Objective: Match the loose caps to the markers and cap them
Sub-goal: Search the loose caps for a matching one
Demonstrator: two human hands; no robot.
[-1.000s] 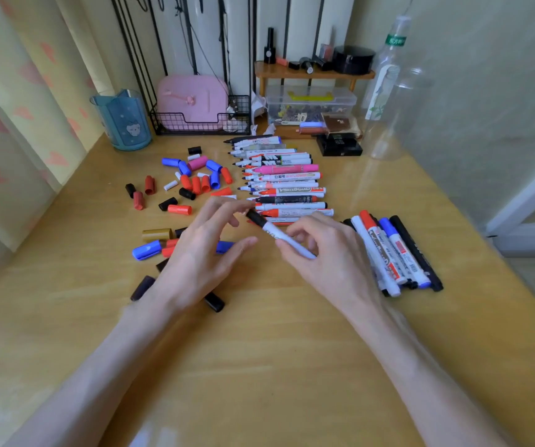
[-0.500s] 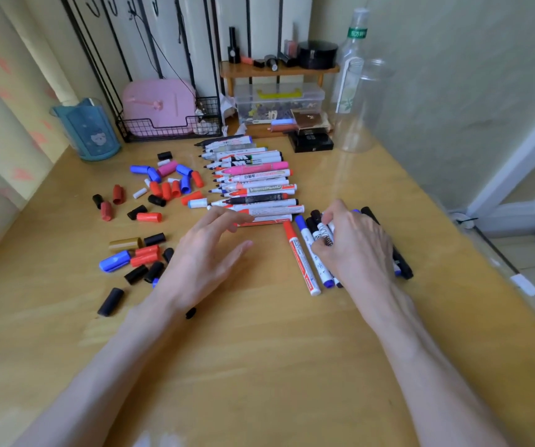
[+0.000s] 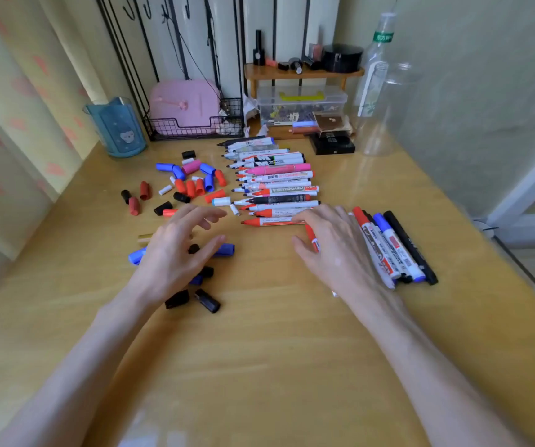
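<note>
Both my hands hover low over the wooden table [image 3: 259,350], palms down, and neither one has hold of anything that I can see. My left hand [image 3: 175,253] is spread open with the fingers loosely curled, sitting over the near cluster of loose caps; a blue cap [image 3: 225,250] pokes out by my thumb at about 3 o'clock of that hand, and two black caps [image 3: 192,300] lie just past my wrist at 5 o'clock. My right hand [image 3: 337,250] is open and flat, its fingertips reaching the nearest marker in the row of uncapped markers [image 3: 275,188], which stretches away toward 12 o'clock with every tip pointing left. That nearest one is a red-tipped marker [image 3: 269,221]; whether my fingers actually touch it I cannot tell. A red-capped marker [image 3: 311,237] lies partly under that hand beside the thumb. At 3 o'clock of my right hand is the pile of capped markers [image 3: 395,250], red, blue and black caps side by side, lying at a slant. The rest of the loose caps [image 3: 192,185], red, blue, black, white and one pink, are scattered at 11 o'clock from my left hand, to the left of the uncapped row. At the far left corner stands a blue cup [image 3: 116,127].
</note>
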